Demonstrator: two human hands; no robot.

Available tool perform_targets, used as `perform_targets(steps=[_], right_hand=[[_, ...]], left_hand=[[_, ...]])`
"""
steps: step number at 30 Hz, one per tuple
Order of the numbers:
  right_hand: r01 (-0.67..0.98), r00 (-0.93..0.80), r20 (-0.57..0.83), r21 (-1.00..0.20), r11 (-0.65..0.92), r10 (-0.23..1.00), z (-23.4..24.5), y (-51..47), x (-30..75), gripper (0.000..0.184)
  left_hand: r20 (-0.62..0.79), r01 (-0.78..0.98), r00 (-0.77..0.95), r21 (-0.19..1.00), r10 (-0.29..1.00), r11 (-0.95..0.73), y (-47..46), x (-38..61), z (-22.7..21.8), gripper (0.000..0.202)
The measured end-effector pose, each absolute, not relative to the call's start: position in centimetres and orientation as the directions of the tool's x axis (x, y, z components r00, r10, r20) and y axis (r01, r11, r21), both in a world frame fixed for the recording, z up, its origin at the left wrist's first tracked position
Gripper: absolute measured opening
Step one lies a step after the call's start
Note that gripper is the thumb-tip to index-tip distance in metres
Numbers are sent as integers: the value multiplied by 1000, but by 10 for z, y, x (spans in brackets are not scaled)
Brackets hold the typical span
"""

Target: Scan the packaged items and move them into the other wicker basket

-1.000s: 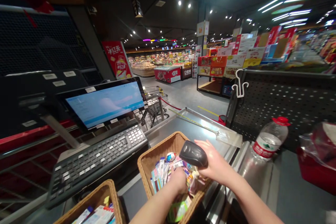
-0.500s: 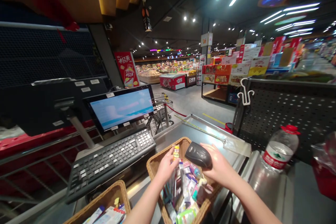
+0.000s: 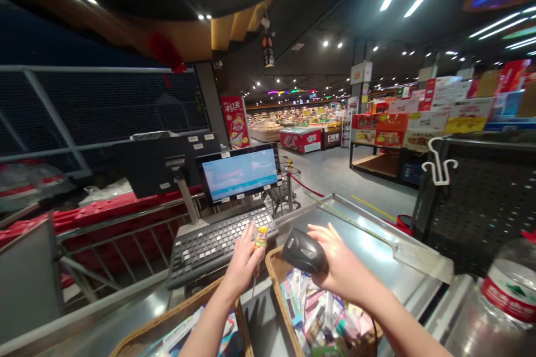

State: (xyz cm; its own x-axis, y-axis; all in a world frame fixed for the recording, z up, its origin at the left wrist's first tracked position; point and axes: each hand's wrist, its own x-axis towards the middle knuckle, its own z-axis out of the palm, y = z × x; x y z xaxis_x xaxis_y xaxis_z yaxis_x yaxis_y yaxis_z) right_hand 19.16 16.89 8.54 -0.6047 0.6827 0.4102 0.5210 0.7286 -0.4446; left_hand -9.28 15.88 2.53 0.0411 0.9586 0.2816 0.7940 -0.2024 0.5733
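Observation:
My right hand [image 3: 337, 265] is wrapped round a black barcode scanner [image 3: 305, 252], its head tilted up and to the left over the right wicker basket [image 3: 274, 273]. Several small packaged goods [image 3: 324, 312] fill that basket. In the fingers of my left hand [image 3: 243, 259] is a small yellow-capped item [image 3: 262, 237], upright; its kind is too small to make out. A thin dark strip hangs below this hand. The left hand is in front of the keyboard [image 3: 218, 240], above the gap between the right basket and a left wicker basket [image 3: 167, 323], which holds flat packages.
Behind the keyboard stands a lit monitor [image 3: 240, 173]. The metal counter [image 3: 360, 223] extends forward, with a clear plastic piece [image 3: 425, 254] at its right. A large water bottle [image 3: 506, 290] stands at the right edge, near a black perforated panel [image 3: 486, 195] with a white hook [image 3: 438, 164].
My left hand has lifted the yellow-capped item out from over the right basket and moved left toward the keyboard. The scanner stays over the basket. The view has turned left.

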Motion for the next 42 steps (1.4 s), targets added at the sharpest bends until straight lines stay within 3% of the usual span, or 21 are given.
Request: perform_targets(steps=[10,19,34,42], right_hand=[[398,-719,395,-440,805,571,95,147,142,49],[348,-765,389,-422,837,514,95,132,124,52],[254,-827,377,-409,877,416,85,110,80,57],[221,-868,323,-428,876,377,77,99,60,48]], left_hand=[[302,867,-75,490,950,-88,104,-132,37,36],[276,853,-118,520,954,-45,74,-154,37,41],[185,813,-242,575,953,95,2,-197,9,46],[145,815,-340,539,929,214,-48,-223,-18,42]])
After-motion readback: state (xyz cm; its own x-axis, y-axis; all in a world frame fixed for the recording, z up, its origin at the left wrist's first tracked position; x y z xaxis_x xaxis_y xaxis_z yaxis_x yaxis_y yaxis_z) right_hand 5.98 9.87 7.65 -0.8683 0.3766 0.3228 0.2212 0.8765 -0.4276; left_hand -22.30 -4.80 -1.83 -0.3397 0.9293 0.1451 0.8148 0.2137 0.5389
